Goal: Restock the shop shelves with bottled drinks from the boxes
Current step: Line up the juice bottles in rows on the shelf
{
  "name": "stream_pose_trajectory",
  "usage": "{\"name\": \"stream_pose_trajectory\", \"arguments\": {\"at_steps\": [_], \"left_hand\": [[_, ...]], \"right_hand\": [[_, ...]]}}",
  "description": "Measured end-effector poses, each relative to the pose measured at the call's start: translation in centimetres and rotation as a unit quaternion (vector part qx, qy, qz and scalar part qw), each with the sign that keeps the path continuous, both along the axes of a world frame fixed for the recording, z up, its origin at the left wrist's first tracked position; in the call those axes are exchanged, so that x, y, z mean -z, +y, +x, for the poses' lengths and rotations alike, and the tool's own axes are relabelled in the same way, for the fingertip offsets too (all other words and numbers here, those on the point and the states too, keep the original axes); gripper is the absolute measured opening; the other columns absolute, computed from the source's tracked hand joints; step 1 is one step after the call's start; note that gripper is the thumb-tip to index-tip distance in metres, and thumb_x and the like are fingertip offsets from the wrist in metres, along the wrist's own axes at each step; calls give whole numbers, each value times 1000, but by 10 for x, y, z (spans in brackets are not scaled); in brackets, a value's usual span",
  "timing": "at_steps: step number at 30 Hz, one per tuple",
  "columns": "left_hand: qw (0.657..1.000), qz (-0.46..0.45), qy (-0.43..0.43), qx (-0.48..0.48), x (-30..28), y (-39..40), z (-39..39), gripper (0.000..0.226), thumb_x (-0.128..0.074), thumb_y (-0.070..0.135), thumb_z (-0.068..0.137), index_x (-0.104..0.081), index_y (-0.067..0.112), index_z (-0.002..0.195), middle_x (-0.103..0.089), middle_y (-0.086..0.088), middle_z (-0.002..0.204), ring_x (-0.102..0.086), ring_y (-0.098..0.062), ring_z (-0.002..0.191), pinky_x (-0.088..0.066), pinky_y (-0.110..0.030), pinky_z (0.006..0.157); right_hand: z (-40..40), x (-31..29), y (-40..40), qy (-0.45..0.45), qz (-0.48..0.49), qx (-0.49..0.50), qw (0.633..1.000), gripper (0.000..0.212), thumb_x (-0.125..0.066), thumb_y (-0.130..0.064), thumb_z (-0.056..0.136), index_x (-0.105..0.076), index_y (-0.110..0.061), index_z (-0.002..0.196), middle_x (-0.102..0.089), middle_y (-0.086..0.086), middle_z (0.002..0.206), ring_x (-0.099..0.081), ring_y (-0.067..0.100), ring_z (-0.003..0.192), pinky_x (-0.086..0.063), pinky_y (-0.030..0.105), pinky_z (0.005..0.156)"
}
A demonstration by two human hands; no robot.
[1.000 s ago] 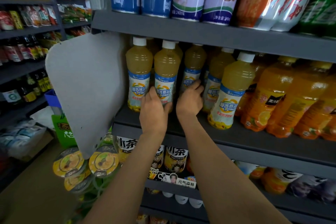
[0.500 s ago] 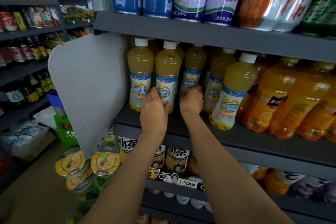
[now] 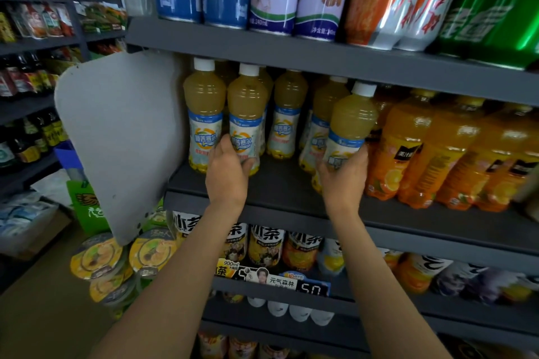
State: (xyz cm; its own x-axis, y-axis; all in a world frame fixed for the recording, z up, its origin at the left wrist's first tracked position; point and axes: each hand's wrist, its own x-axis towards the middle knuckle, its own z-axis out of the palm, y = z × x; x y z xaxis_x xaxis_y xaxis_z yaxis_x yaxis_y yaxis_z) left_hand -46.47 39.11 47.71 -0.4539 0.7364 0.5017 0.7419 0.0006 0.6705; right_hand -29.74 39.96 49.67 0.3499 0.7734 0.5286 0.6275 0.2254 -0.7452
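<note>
Head view: fingers [image 3: 248,165] around bottles [image 3: 246,122].

Shop aisle as I see it from the head camera.

I look at a dark grey shelf unit [image 3: 291,38] with several tiers. A pale grey end panel [image 3: 116,140] with rounded corners closes its left side. Further left stands another dark shelving rack [image 3: 35,44], packed with packets and dark bottles. The floor [image 3: 43,323] below is a dull brown, dimly lit.
</note>
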Motion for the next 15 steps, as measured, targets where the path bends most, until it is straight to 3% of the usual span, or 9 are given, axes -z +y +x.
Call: {"name": "stream_pose_trajectory", "arguments": {"at_steps": [5, 11, 15], "left_hand": [[1000, 16, -11, -3, 1, 0, 0, 62, -69, 20, 81, -40, 2, 133, -51, -17, 128, -46, -29, 121, -41, -38, 98], [1000, 20, -6, -6, 3, -1, 3, 63, -68, 19, 82, -38, 1, 134, -50, -19, 128, -44, -30, 122, -41, -39, 98], [1000, 16, -2, -11, 3, 1, 3, 63, -66, 19, 83, -36, 2, 136, -48, -18, 130, -42, -29, 124, -40, -38, 99]], "right_hand": [[-11, 4, -3, 11, -17, -59, 998, 56, -74, -19, 78, -42, 0, 121, -56, 15, 118, -55, 28, 110, -46, 32, 86], [-54, 2, 2, -11, -28, -103, 994, 61, -75, -21, 76, -40, 2, 120, -55, 18, 116, -56, 28, 108, -49, 34, 85], [-60, 0, 11, -1, -85, -148, 985, 59, -76, -15, 75, -40, 2, 118, -53, 17, 120, -54, 26, 111, -47, 30, 88]]}}
